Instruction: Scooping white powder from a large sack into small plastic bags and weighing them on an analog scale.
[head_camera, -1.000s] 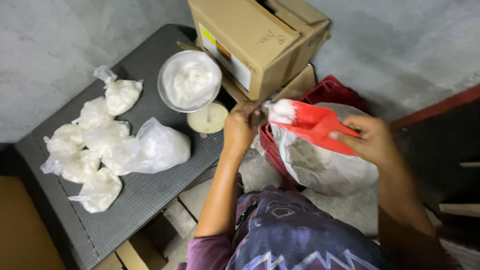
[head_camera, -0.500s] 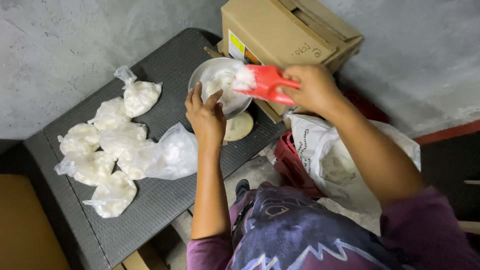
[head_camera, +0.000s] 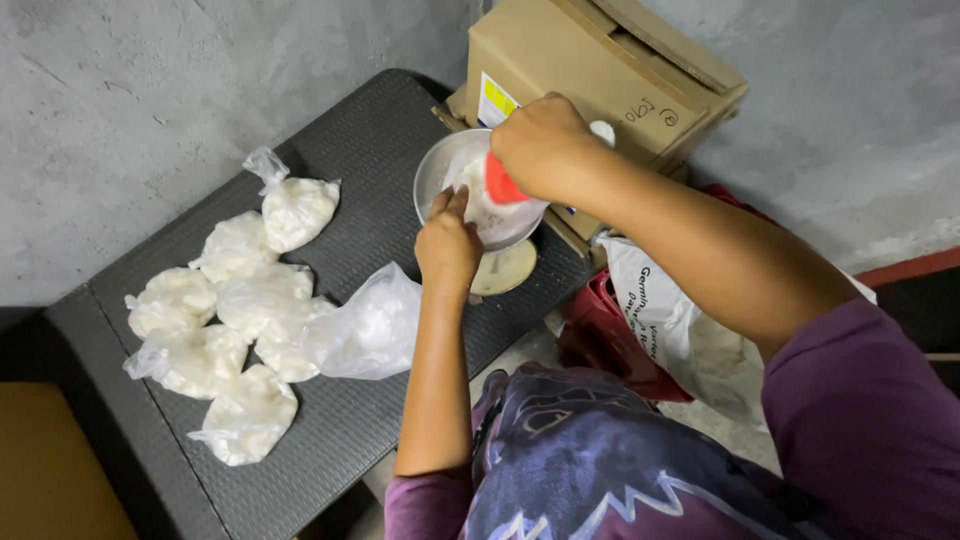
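Note:
My right hand (head_camera: 540, 145) grips a red scoop (head_camera: 503, 186) tipped over a round metal pan (head_camera: 440, 170) that sits on a small scale (head_camera: 505, 268). White granular stuff lies in the pan, partly inside a clear plastic bag. My left hand (head_camera: 447, 243) pinches the near edge of that bag at the pan's rim. Both hands meet above the pan at the far right corner of the dark woven table (head_camera: 370, 150).
Several filled, knotted clear bags (head_camera: 240, 320) lie on the table's left half, with a loose clear bag (head_camera: 368, 325) beside them. A cardboard box (head_camera: 600, 70) stands behind the scale. A big white sack (head_camera: 680, 330) in a red basket (head_camera: 600, 340) sits on the floor at right.
My right hand has carried the red scoop from the sack on the right over to the pan and tipped it. My left hand went from the sack to the bag at the pan's rim.

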